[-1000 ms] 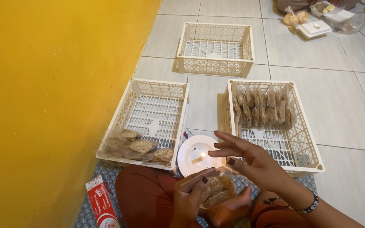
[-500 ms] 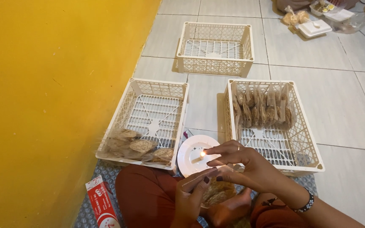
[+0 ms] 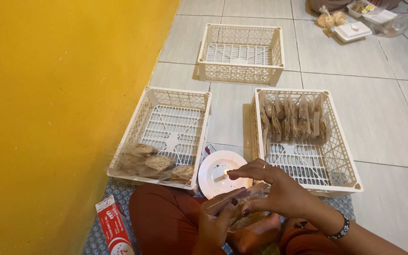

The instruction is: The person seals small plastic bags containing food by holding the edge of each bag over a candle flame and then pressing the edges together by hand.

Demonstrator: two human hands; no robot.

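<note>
Seated person's left hand [image 3: 216, 222] and right hand [image 3: 272, 193], both closed on a clear snack bag [image 3: 242, 208] held beside the candle plate [image 3: 223, 172]; right crate [image 3: 308, 141] holds one far row of bags, left crate [image 3: 159, 137] few loose, far crate [image 3: 242, 54] bare, suggesting work partly done.

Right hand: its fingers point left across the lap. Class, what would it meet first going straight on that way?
Probably the clear snack bag under the right hand, then the left hand holding it; depth is unclear.
</note>
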